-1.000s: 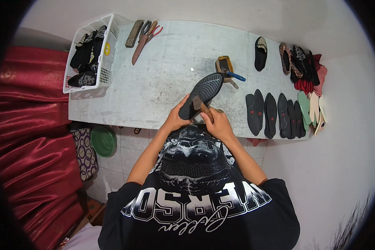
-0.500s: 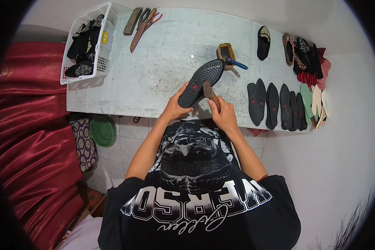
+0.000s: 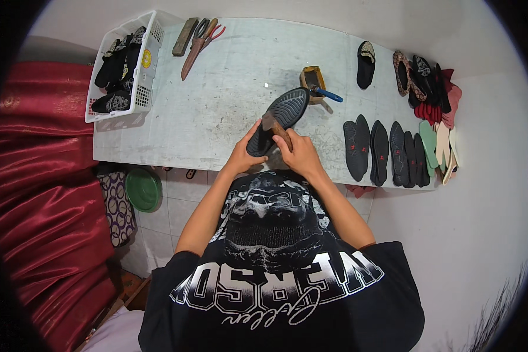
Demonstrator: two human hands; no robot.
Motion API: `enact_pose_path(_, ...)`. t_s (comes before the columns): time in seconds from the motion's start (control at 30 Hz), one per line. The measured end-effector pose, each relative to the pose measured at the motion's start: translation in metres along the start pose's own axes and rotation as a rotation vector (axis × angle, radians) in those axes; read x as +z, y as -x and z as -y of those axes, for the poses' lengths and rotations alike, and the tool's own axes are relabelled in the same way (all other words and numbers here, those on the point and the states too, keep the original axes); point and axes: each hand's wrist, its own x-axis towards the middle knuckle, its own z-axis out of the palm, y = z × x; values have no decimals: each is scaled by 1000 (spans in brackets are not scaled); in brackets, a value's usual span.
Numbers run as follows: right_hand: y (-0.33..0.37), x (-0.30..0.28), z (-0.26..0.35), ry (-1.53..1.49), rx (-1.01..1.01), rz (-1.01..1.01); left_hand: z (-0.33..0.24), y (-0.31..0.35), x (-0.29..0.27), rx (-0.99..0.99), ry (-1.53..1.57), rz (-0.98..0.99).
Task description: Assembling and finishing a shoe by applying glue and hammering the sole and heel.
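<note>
A black shoe (image 3: 292, 110) is tilted over the table's near edge, its ridged sole facing up. My left hand (image 3: 242, 155) is closed round its heel end. In my right hand (image 3: 301, 154) is a hammer (image 3: 281, 134), gripped by its wooden handle. The hammer's head lies over the middle of the sole and hides part of it; whether it touches the sole I cannot tell. Just beyond the shoe's toe stands a small yellow-edged container (image 3: 312, 76) with a blue-handled brush (image 3: 328, 94) resting in it.
Black soles (image 3: 356, 154) and green and cream insoles (image 3: 428, 146) line the table's (image 3: 217, 100) right side. Behind them are finished-looking shoes (image 3: 365, 64). A white basket (image 3: 148, 76) of shoes stands at left, near a knife (image 3: 192, 58), pliers (image 3: 215, 33) and a sharpening block (image 3: 185, 37).
My right hand has brought the hammer left and inward, from the sole's right edge to over its middle. The shoe, in my left hand, has shifted slightly left and down.
</note>
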Motion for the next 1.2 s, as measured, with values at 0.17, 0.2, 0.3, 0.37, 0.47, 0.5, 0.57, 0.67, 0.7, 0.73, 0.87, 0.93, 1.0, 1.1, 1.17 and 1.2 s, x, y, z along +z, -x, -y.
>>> enact_pose_path(0.17, 3, -7, -7, -19, -4, -26, -9, 1, 5, 5, -20, -24)
enact_pose_path(0.2, 6, -10, -6, -19, -7, -26, -7, 1, 5, 6, -21, -26)
enact_pose_path(0.3, 16, -19, -5, 64, 22, -9, -2, 1, 3, 20, -22, -29)
enact_pose_path(0.37, 22, -23, -11, -52, 56, 10, 1, 1, 3, -26, 25, -9)
enact_pose_path(0.47, 23, -29, -10, 11, 58, 23, -2, 0, 4, -25, 16, -14)
enact_pose_path(0.5, 23, -29, -12, 9, 59, 16, -2, 0, 5, -22, 13, -8)
enact_pose_path(0.57, 21, -26, -17, -14, 59, 26, -2, 0, 4, -31, 9, -8)
enact_pose_path(0.67, 13, -30, -10, 24, 41, 82, 4, 1, 2, -5, 45, -11)
enact_pose_path(0.7, 11, -28, -11, 21, 44, 79, 2, 0, 3, -6, 43, -7)
enact_pose_path(0.73, 10, -25, -13, -4, 14, 57, 0, 0, 4, -8, 3, -8)
enact_pose_path(0.87, -2, -24, -5, 39, -41, 83, -4, 0, 1, -84, 45, 15)
enact_pose_path(0.93, -7, -18, -7, 37, -39, 83, 5, 1, 2, -83, 10, 12)
enact_pose_path(1.0, -9, -15, -9, 35, -37, 82, 7, 2, 2, -79, -25, 9)
enact_pose_path(1.1, -5, -17, -13, 42, -49, 85, 1, 3, 2, -83, 3, -5)
enact_pose_path(1.17, 1, -24, -20, -18, -12, 83, -3, 0, 5, -9, -47, -10)
enact_pose_path(1.2, 4, -32, -17, 14, 8, 106, -4, 0, 6, 17, -60, -26)
